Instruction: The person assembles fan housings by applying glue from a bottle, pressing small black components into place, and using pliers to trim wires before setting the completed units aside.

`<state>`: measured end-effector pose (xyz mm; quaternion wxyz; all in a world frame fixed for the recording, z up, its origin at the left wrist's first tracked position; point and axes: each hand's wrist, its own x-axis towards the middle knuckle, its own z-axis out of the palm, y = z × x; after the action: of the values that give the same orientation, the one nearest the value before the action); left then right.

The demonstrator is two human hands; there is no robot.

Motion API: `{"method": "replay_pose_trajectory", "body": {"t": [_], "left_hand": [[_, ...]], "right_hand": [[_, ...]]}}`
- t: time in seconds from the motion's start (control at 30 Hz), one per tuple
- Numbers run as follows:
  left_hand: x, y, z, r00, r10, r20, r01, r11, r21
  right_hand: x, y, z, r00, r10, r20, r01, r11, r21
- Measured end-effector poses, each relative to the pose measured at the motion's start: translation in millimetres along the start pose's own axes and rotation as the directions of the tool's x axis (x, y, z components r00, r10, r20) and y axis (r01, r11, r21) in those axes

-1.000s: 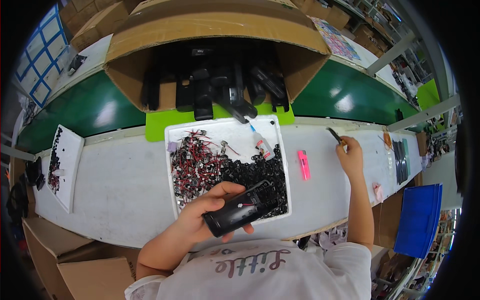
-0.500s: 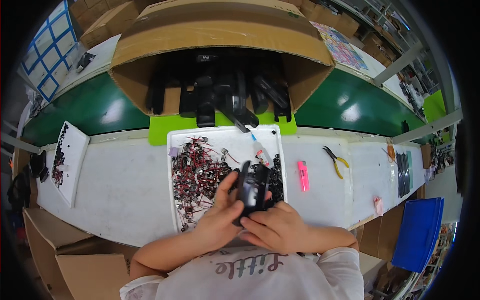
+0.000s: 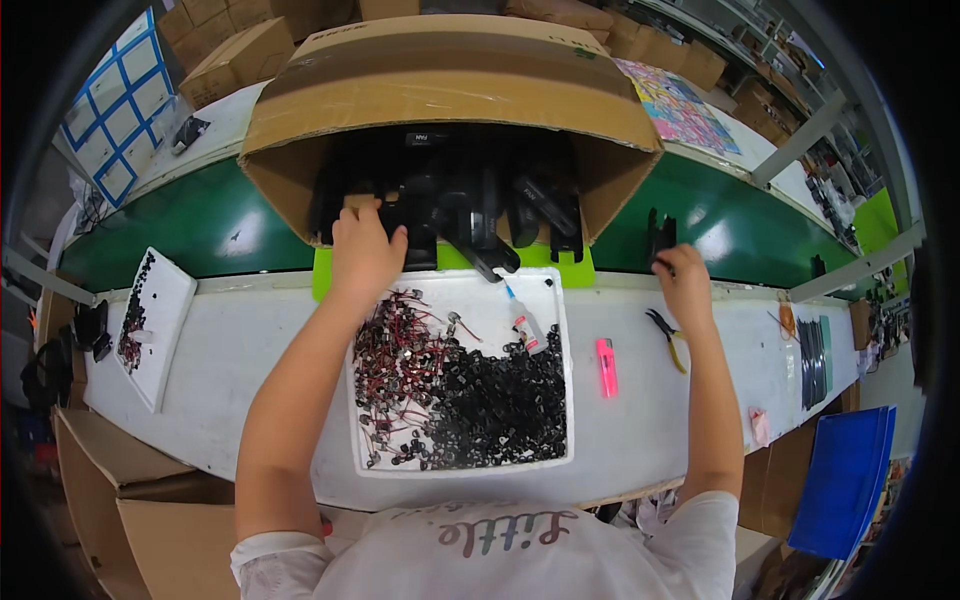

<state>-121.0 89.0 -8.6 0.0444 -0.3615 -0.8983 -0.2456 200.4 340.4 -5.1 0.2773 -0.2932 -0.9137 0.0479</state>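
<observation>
My left hand [image 3: 366, 252] reaches up to the mouth of the cardboard box [image 3: 450, 85], which lies open toward me. Its thumb and forefinger are spread at a black plastic housing [image 3: 415, 225] among several others; its remaining fingers are partly hidden. Over the green belt at the right, my right hand [image 3: 687, 285] pinches the lower end of another black plastic housing [image 3: 660, 234], which stands upright. Between my forearms lies a white foam tray [image 3: 360, 467]. It holds small metal parts with red wires [image 3: 398, 350] and a heap of small black pieces [image 3: 500, 405].
A squeeze bottle [image 3: 528, 326] with a blue tip lies in the tray. Right of it are a pink lighter [image 3: 607, 368] and yellow-handled pliers [image 3: 668, 338]. A second foam tray [image 3: 172, 335] sits at the left. A blue bin [image 3: 842, 480] stands at the lower right.
My hands have parted from the housing held over the tray. The left moved up to the box; the right carried a black housing to the green belt. The heap of black pieces is uncovered.
</observation>
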Motion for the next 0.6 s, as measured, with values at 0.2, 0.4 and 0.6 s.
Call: {"method": "replay_pose_trajectory", "body": {"t": [0.2,0.4,0.6], "left_hand": [[32.7,-20.9,23.5,0.997,-0.074,0.027,0.077,0.986,-0.146],[45.4,-20.6,20.9,0.965,-0.225,0.134,0.255,0.928,-0.272],[30.1,-27.8,-20.3,0.802,-0.179,0.569,0.574,0.492,-0.654]], "right_hand": [[14.5,10.3,5.1,0.990,0.138,-0.003,-0.134,0.954,-0.269],[-19.8,-140.5,-8.4,0.894,-0.353,0.275,0.224,0.885,0.407],[-47.4,-175.2,10.5,0.939,-0.292,0.183,0.268,0.953,0.145]]}}
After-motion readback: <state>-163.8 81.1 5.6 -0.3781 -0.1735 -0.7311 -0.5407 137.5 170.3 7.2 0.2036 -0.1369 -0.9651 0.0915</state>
